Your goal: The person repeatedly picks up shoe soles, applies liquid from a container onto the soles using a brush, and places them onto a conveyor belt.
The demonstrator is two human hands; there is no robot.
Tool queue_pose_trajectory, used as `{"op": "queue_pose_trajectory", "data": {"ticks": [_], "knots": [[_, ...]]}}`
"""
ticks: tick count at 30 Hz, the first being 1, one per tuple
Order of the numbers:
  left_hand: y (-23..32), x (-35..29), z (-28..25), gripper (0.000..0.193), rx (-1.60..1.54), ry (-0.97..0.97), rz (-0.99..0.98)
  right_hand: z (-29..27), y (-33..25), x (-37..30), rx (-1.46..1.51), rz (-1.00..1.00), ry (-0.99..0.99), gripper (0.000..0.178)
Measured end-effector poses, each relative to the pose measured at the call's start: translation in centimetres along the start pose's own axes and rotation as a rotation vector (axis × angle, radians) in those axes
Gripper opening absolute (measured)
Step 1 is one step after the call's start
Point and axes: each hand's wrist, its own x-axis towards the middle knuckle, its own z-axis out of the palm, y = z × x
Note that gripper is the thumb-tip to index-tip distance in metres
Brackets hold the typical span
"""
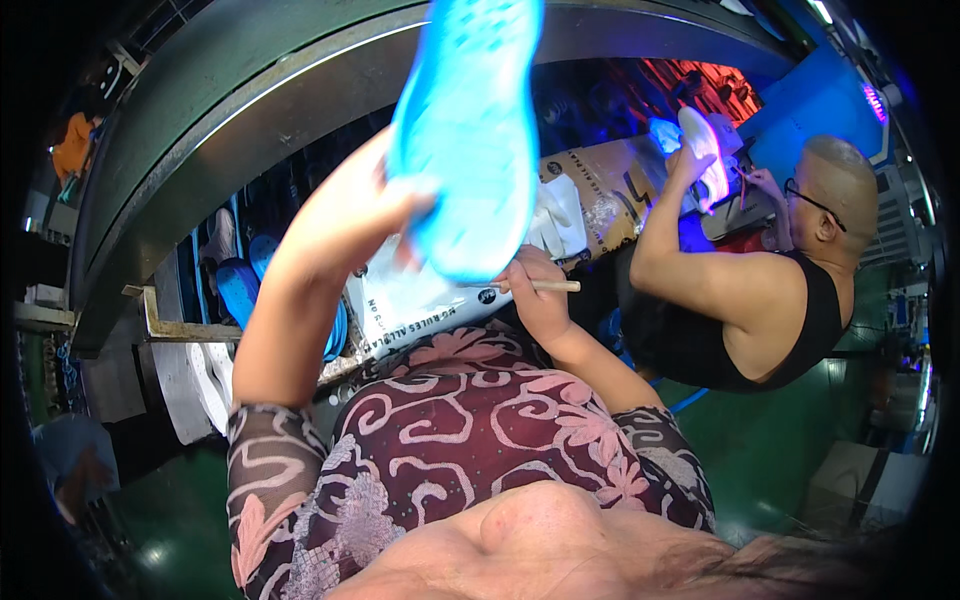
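Note:
A bright blue shoe sole (470, 150), smeared by motion, is raised in front of me with its toe end cut off by the upper edge. My left hand (385, 205) is closed round its left side, thumb on the near face. Below the sole's lower end, my right hand (538, 290) pinches a thin tool with a pale wooden handle (562, 286), probably a brush. The tool's tip lies close to the sole's lower edge; I cannot tell whether they touch.
A long metal rail (270, 85) bends across the far side. White printed sheeting (385, 310) and brown cardboard (605, 180) cover the bench. More blue soles (238, 288) stand at left. To my right sits a person in a black top (740, 270), holding a pale shoe (704, 155).

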Motion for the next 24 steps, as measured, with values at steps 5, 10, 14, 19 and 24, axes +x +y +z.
{"op": "queue_pose_trajectory", "data": {"ticks": [5, 10, 14, 19, 24], "knots": [[1.8, 13.4, -0.7, 0.039, -0.395, 0.048, 0.216, 0.3, -0.1, 0.6, -0.018, 0.017, 0.005, 0.034], [1.3, 11.9, -0.4, 0.043, -0.277, 0.038, 0.198, 0.2, 0.8, 0.9, -0.002, 0.032, -0.007, 0.033], [-8.8, -1.8, -4.2, 0.042, 0.177, 0.062, -0.124, 0.1, 1.1, -0.6, -0.035, 0.079, 0.01, 0.033], [-14.2, -14.8, -9.1, 0.041, 0.875, 0.714, -0.18, 0.7, 2.3, -0.5, 0.068, 0.183, -0.074, 0.034], [-12.4, -21.5, -10.8, 0.035, 1.313, 0.929, -0.674, 2.2, 1.5, -0.2, 0.17, 0.246, -0.14, 0.035]]}}
